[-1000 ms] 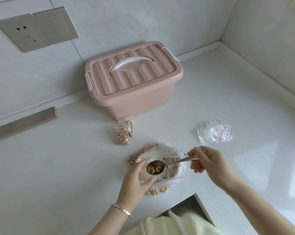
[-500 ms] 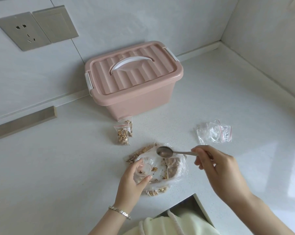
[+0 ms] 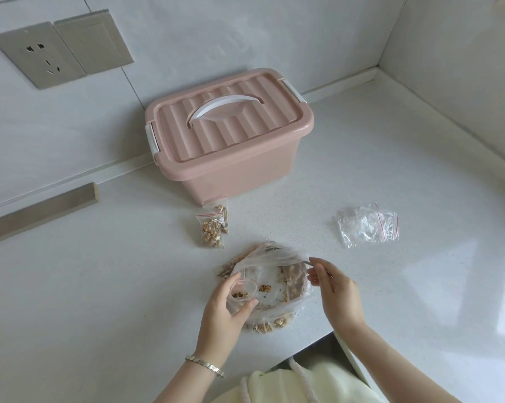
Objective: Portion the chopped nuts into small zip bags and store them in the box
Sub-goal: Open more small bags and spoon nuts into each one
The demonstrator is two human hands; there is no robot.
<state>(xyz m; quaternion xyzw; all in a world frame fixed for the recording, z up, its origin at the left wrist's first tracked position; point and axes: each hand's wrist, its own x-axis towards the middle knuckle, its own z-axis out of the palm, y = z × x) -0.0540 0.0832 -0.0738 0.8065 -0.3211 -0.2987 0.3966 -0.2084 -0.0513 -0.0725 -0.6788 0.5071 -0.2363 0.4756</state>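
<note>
Head: left hand (image 3: 225,311) around zip bag (image 3: 243,290)

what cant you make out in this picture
Head view:
Contents of the pink box: its closed lid hides them.
The spoon: bowl under the big bag plastic, handle mostly inside the right hand.
Fill of the small zip bag: the left hand covers its lower part.
Count of the empty bags: clear layers overlap.

White speckled counter (image 3: 100,286) in front of me, pale wall (image 3: 245,30) behind, grey plug socket (image 3: 39,58) up on my left, blank plate (image 3: 92,43) beside it, brown wooden strip (image 3: 39,212) below, sunny patches (image 3: 463,274) on my right
</note>
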